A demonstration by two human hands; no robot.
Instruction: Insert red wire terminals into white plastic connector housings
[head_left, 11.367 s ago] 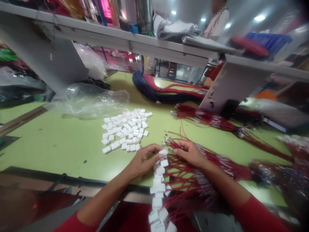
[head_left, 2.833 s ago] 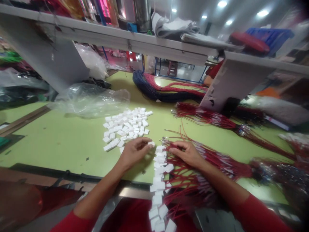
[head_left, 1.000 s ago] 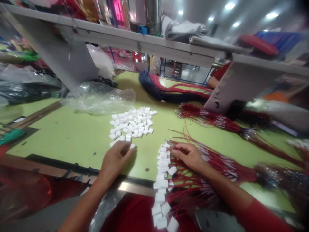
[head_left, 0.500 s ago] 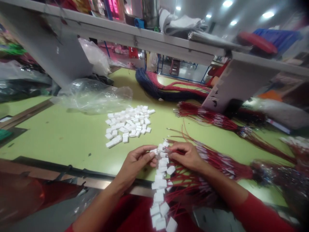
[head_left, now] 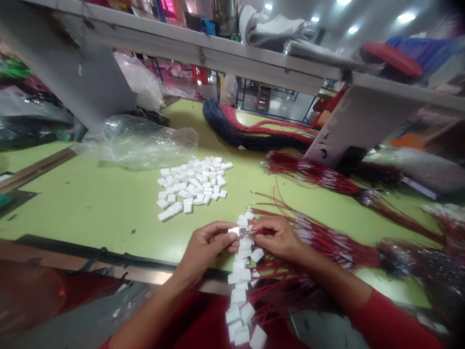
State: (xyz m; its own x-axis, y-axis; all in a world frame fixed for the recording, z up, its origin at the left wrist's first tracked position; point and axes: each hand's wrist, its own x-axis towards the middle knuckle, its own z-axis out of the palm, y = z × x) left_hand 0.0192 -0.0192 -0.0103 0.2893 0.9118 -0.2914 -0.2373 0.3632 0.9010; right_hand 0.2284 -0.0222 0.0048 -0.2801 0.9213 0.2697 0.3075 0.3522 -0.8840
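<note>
My left hand (head_left: 209, 243) pinches a small white connector (head_left: 234, 231) between thumb and fingers. Facing it, my right hand (head_left: 278, 236) is closed on red wires (head_left: 264, 231), whose metal ends meet or nearly touch the connector; the exact contact is too small to tell. Below both hands runs a column of white connectors (head_left: 240, 276) with red wires leading off to the right, reaching past the table's front edge. A heap of loose white connectors (head_left: 196, 182) lies on the green table (head_left: 109, 203), beyond my left hand.
Bundles of red wires (head_left: 327, 179) lie at the right. Blue and pink wires (head_left: 250, 138) lie at the back. A clear plastic bag (head_left: 141, 143) is behind the heap. A grey shelf (head_left: 254, 58) crosses above the table on side panels.
Both hands have drawn slightly closer together, with the connector in my left hand now nearer to the wire ends in my right. The camera view has shifted a little.
</note>
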